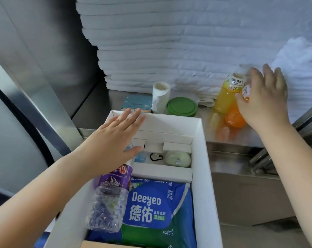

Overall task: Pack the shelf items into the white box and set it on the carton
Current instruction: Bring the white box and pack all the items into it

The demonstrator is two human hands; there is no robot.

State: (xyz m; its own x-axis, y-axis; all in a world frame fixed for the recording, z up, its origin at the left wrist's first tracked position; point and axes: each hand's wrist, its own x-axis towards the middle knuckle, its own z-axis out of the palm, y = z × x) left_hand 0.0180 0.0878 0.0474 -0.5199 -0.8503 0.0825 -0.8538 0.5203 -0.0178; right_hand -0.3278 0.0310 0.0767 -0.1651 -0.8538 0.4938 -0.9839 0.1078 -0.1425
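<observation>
The open white box (203, 158) sits below the steel shelf (241, 136). It holds a clear water bottle with a purple label (108, 199), a blue wet-wipe pack (155, 210), a black carabiner (156, 157) and a pale green oval item (177, 158). My left hand (114, 136) hovers flat over the box's far left corner, fingers straight, holding nothing. My right hand (264, 97) reaches to the shelf's right, fingers spread, its thumb against the top of an orange bottle (234, 117). A yellow Mogu Mogu bottle (226, 93) stands right beside that one.
On the shelf behind the box stand a toilet roll (160, 96), a green-lidded container (182, 106) and a blue tissue pack (136, 102). A tall stack of folded white towels (169, 51) fills the back. Steel panels rise at the left.
</observation>
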